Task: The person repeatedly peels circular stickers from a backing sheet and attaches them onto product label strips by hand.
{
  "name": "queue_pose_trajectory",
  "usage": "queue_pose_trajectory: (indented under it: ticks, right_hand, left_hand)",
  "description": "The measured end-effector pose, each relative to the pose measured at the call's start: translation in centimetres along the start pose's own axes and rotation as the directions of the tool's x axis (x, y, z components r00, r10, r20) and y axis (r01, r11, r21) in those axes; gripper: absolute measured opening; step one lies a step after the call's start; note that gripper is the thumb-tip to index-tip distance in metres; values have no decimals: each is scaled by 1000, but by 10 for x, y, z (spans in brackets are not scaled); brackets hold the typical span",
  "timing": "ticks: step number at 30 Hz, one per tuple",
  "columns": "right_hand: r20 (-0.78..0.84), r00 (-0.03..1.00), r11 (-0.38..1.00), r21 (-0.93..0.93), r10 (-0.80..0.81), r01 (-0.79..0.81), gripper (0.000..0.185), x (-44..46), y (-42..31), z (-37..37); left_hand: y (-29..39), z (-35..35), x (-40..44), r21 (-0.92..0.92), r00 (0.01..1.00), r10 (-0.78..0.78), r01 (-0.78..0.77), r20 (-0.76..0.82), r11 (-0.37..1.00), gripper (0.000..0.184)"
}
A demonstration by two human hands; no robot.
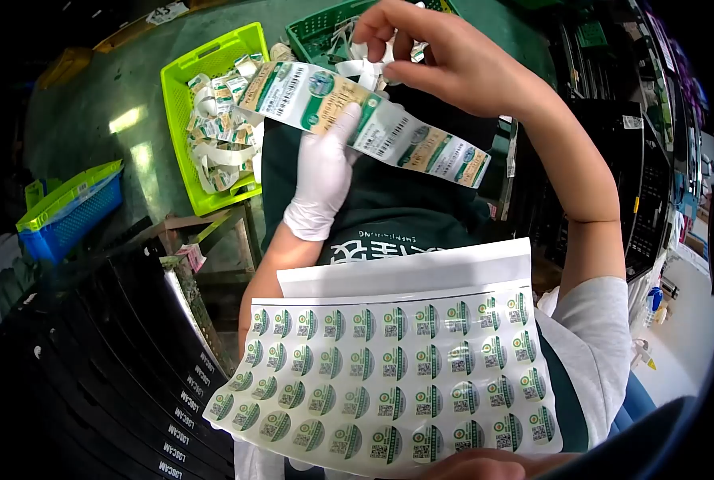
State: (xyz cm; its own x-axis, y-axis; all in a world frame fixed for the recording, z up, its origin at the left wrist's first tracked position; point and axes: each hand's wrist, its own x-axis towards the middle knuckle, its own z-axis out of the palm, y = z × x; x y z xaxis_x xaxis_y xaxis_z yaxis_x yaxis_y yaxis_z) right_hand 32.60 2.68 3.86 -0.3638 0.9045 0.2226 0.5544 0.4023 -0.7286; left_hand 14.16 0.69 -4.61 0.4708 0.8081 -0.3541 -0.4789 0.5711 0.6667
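Note:
My left hand (322,172), in a white glove, pinches a long strip of labels (373,128) with its thumb on top. The strip is printed green and tan with barcodes, and slants down to the right. My bare right hand (453,60) is above the strip, fingers curled and thumb apart from them, with nothing clearly visible between. Just below its thumb are white paper loops (363,70). Across my front lies a white sheet of round green stickers with QR codes (397,376), below a folded white sheet edge (413,268).
A lime-green basket (182,152) holds crumpled label strips. Beyond my hands is a dark green crate (309,40). Blue and green baskets (73,208) stand at the left. Black stacked crates (125,384) border the lower left, and dark racks (605,152) stand at the right.

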Motion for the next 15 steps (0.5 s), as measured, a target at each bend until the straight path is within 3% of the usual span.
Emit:
queue_pose_trajectory:
  ticks: [4, 9, 12, 13, 15]
  right_hand:
    - [175, 984, 998, -65, 33, -22, 35, -10, 0, 5]
    - [212, 977, 990, -139, 18, 11, 35, -6, -8, 19]
    - [192, 981, 984, -173, -11, 45, 37, -4, 2, 30]
    - [168, 985, 966, -257, 33, 11, 41, -5, 2, 35]
    - [-7, 997, 866, -496, -80, 66, 44, -3, 7, 31]
  left_hand:
    - [4, -9, 9, 51, 1000, -2, 3, -10, 999, 27]
    - [9, -2, 5, 110, 1000, 23, -22, -13, 994, 29]
    - [9, 1, 3, 93, 999, 36, -35, -11, 995, 28]
    - [8, 0, 3, 106, 998, 52, -50, -21, 993, 28]
    - [3, -6, 5, 122, 996, 82, -77, -36, 990, 27]
